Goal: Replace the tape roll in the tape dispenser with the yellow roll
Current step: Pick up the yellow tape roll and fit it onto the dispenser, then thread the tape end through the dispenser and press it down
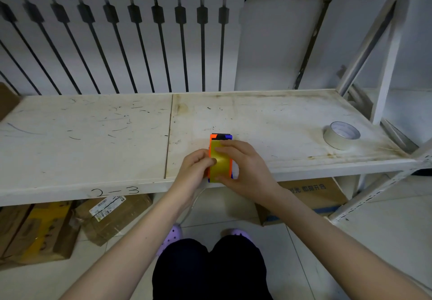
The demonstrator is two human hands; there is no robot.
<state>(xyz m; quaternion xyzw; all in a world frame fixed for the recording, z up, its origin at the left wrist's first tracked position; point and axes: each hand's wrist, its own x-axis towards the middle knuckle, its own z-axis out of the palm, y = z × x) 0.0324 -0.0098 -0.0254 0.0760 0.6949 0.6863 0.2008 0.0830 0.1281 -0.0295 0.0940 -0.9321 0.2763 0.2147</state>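
Note:
An orange and blue tape dispenser (221, 137) rests near the front edge of the white shelf (93, 136), with the yellow tape roll (221, 164) seated in it. My left hand (195, 169) pinches the roll's left side at the dispenser's orange edge. My right hand (243, 166) wraps the right side, fingers lying across the yellow tape. A whitish tape roll (341, 135) lies flat on the shelf at the far right, away from both hands.
A white radiator (117, 31) and a pipe (311, 38) line the wall behind the shelf. Cardboard boxes (39, 232) sit on the floor under the shelf, another box (311, 197) at the right. A shelf upright (385, 77) stands at right.

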